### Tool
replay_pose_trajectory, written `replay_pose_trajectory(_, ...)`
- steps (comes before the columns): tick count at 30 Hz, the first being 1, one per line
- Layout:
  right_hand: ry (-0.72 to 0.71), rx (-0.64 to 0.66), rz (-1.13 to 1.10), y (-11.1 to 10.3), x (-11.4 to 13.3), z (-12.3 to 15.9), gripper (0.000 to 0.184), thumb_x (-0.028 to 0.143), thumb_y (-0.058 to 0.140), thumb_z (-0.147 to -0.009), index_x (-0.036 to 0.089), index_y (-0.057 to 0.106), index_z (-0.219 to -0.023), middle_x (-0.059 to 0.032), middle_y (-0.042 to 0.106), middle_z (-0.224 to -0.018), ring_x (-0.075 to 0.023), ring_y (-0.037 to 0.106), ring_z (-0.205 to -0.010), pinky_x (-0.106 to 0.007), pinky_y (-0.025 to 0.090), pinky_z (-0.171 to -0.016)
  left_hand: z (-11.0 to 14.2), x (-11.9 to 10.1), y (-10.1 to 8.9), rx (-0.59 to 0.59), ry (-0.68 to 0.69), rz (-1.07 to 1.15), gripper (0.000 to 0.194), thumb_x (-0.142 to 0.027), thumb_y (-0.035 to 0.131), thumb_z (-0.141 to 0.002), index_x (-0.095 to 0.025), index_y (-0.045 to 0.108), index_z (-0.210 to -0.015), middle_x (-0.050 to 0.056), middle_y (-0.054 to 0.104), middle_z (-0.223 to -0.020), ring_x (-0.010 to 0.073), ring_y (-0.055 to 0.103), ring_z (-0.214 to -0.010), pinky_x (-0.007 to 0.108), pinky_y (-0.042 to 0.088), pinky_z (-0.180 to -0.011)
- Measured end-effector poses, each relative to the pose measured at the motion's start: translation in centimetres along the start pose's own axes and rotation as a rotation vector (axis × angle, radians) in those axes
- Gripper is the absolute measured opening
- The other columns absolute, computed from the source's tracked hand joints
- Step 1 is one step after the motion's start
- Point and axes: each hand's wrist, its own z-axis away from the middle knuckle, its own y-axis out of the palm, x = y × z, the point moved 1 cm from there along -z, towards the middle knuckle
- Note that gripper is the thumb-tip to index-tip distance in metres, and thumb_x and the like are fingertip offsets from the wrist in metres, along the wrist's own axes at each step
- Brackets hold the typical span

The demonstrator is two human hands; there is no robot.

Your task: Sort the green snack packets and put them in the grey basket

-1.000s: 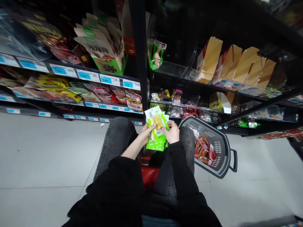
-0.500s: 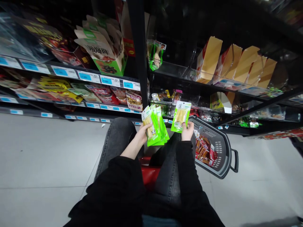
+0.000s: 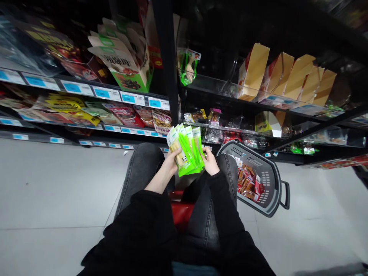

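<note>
**Flat, bright-green and white plastic packets (image 3: 188, 155) fan out between a bare left hand (image 3: 169, 164) and a bare right hand (image 3: 212, 163)**

Black shop shelving (image 3: 167, 50) spans the far side, with open tan cardboard cartons (image 3: 254, 73) at right and colourful bagged snacks (image 3: 126, 114) at left. Pale grey floor tiles (image 3: 57, 184) lie below. A grey perforated plastic basket (image 3: 277, 180) with a black handle stands on the floor to the right, just beside the right knee, holding red-wrapped snacks (image 3: 248, 184).

The packets are above and between the knees in dark grey jeans (image 3: 143, 161), their long axes running near to far, far ends leaning left. The left grip is closed on their left side, thumb on top. The right grip, nearer the basket, has its fingers at the fan's right edge; whether it pinches a packet, I cannot tell.
</note>
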Motion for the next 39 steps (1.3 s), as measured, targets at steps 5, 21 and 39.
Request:
replay_pose_trajectory(5, 0.034, 0.189, -0.024, -0.5, -0.4, 0.0, 0.010, 0.026, 0.048, -0.071, 0.022, 0.048, -0.080, 0.0025, 0.056, -0.075, -0.0118, 0.052, -0.062, -0.025, 0.044, -0.061, 0.4, 0.3, 0.2, 0.035, -0.084, -0.151, 0.044, -0.008, 0.069, -0.057, -0.016, 0.055, -0.099, 0.005, 0.069, -0.079, 0.0221, 0.067, -0.068, 0.041, 0.054, -0.074)
replay_pose_trajectory(21, 0.166, -0.154, 0.368, 0.6, 1.9, 0.9, 0.032, 0.041, 0.064, -0.060, 0.020, 0.049, -0.079, 0.0065, 0.049, -0.059, -0.0113, 0.047, -0.055, -0.023, 0.036, -0.056, 0.5, 1.4, 0.4, -0.025, -0.045, -0.324, 0.046, -0.016, 0.077, -0.052, -0.015, 0.057, -0.093, 0.005, 0.068, -0.078, 0.0184, 0.065, -0.065, 0.030, 0.053, -0.061)
replay_pose_trajectory(39, 0.108, -0.176, 0.541, 0.9, 2.3, 0.9, 0.020, 0.039, 0.057, -0.071, 0.020, 0.053, -0.063, 0.0016, 0.051, -0.070, -0.0129, 0.049, -0.064, -0.024, 0.037, -0.062, 0.8, 1.7, 0.7, -0.037, -0.084, -0.289, 0.043, -0.015, 0.077, -0.053, -0.014, 0.058, -0.093, 0.007, 0.069, -0.081, 0.0202, 0.066, -0.068, 0.032, 0.054, -0.065)
